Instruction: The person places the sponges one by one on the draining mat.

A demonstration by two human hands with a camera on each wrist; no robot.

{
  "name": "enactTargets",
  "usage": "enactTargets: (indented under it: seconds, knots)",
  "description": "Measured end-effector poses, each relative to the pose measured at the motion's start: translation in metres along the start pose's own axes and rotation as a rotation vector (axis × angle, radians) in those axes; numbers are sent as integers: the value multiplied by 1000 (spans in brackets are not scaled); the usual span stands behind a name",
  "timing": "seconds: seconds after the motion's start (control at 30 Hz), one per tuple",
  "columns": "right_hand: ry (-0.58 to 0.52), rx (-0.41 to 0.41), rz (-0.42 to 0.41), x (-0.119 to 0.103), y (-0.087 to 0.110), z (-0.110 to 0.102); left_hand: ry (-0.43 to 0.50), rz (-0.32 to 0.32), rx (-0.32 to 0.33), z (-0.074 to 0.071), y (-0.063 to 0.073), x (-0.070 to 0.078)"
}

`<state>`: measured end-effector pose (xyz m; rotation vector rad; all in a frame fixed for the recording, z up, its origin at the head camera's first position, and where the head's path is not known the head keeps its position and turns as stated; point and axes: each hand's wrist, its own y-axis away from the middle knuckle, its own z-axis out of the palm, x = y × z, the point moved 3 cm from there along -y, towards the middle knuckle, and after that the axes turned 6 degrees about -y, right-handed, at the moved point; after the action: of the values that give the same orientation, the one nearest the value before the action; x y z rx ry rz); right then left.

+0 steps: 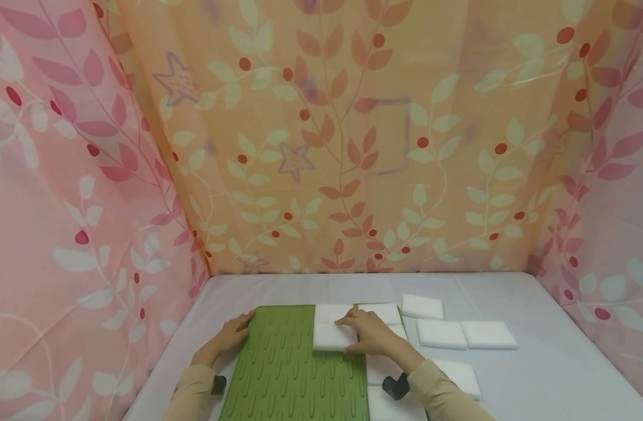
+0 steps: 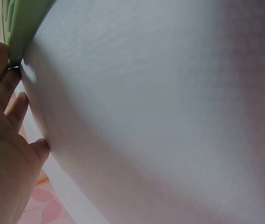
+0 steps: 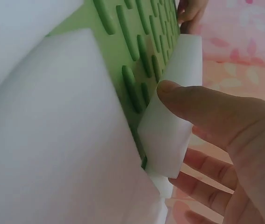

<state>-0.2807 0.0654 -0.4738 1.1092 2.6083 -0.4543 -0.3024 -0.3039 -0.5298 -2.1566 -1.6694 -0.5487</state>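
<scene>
A green mat [image 1: 295, 374] with raised oblong ridges lies on the table. My left hand [image 1: 229, 339] rests at its back left corner, fingertips on the edge; in the left wrist view the fingers [image 2: 16, 112] line up along that edge. White sponge blocks [image 1: 378, 314] cover the mat's right side in a column. Between thumb and fingers, my right hand [image 1: 371, 334] pinches a white sponge block [image 3: 167, 130], tilted close over the ridges beside that column. In the head view this block [image 1: 333, 338] overlaps the mat's back part, left of the column.
Several loose white sponge blocks [image 1: 441, 334] lie on the white table [image 1: 542, 386] right of the mat, one partly behind my right sleeve [image 1: 442, 392]. Floral curtains [image 1: 342, 146] rise behind the table and on both sides.
</scene>
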Motion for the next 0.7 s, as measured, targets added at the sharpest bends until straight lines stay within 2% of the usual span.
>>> enactTargets:
  seconds: [0.27,0.4,0.43,0.47,0.53,0.63,0.7]
  knots:
    - [44,7,0,-1,1,4,16,14,-8,-1,0,3]
    - [42,13,-12,-2,-1,6,80,80,22,-1,0,-1]
    - [40,14,-14,-2,-1,7,79,127,40,-1,1,-3]
    - [38,13,-15,-2,-2,8,88,146,49,-1,2,-3]
    - [34,8,-13,-2,-2,8,94,164,60,-1,3,-4]
    - [37,0,-7,-1,-2,9,84,125,38,-1,2,-4]
    - [41,-2,-2,-1,-2,9,76,58,9,-2,1,-1]
